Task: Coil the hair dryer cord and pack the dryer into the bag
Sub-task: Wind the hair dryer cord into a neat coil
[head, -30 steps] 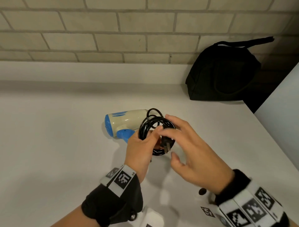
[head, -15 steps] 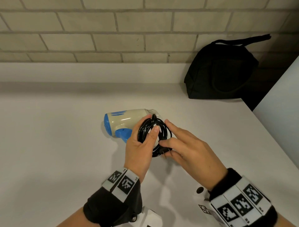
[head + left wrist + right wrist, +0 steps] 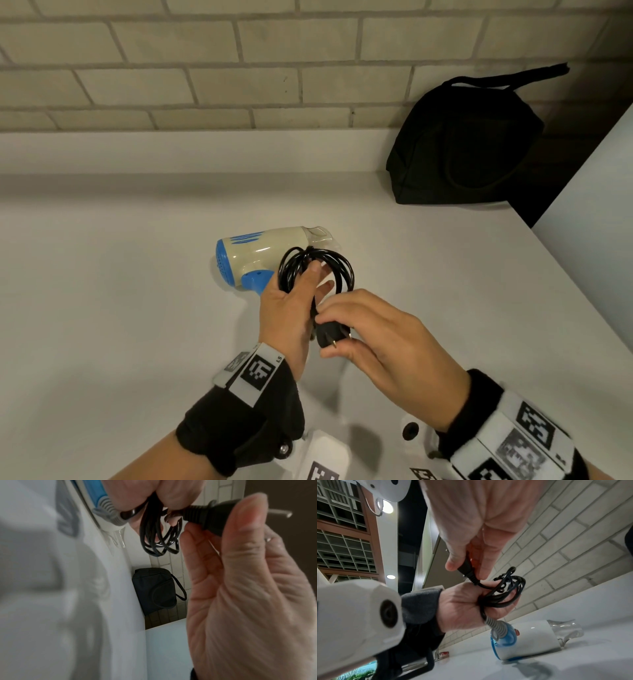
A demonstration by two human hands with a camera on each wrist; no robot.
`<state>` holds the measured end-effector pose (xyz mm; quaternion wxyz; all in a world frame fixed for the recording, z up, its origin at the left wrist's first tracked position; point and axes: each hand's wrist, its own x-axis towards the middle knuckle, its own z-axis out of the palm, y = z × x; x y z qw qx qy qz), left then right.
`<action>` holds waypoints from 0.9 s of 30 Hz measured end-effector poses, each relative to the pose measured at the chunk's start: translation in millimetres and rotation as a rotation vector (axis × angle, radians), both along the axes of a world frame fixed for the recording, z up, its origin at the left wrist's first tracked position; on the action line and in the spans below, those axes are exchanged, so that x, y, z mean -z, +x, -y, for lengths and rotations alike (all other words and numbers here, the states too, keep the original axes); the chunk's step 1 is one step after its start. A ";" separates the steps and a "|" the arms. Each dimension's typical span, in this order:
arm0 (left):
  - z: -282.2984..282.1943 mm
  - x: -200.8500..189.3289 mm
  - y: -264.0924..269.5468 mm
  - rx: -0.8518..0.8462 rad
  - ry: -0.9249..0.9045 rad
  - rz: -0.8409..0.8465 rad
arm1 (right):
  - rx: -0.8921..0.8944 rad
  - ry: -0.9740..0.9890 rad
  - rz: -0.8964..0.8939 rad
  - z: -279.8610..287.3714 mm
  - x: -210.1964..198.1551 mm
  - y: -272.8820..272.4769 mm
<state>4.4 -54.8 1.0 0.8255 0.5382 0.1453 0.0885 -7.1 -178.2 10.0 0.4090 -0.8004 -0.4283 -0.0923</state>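
A small cream and blue hair dryer [image 3: 260, 253] [image 3: 530, 639] lies on its side on the white counter [image 3: 102, 308], nozzle pointing right. Its black cord [image 3: 315, 270] [image 3: 157, 536] [image 3: 503, 595] is wound in several loops. My left hand [image 3: 291, 308] [image 3: 467, 605] grips the loops just in front of the dryer's handle. My right hand [image 3: 383, 346] [image 3: 240, 574] pinches the black plug [image 3: 330, 335] [image 3: 211, 516] [image 3: 467, 569] at the cord's end, close to my left palm. The black bag [image 3: 469, 144] [image 3: 154, 589] stands at the back right against the wall.
A grey brick wall [image 3: 205, 61] runs along the back above a low white ledge [image 3: 171, 150]. A white panel [image 3: 589, 219] stands at the right beside the bag, with a dark gap between them.
My right hand has drawn the plug out from the coil toward me. The left hand keeps its grip on the loops. The dryer has stayed in place.
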 end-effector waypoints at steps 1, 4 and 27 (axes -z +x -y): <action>0.5 0.5 0.8 -0.002 -0.012 -0.007 | -0.009 -0.006 -0.006 0.4 0.6 -0.3; 2.7 0.4 2.2 -0.008 -0.061 -0.029 | -0.038 -0.023 -0.017 2.7 1.5 -2.3; -2.2 -12.6 -10.5 0.362 0.458 0.183 | 0.201 0.762 -0.685 27.1 -62.5 71.8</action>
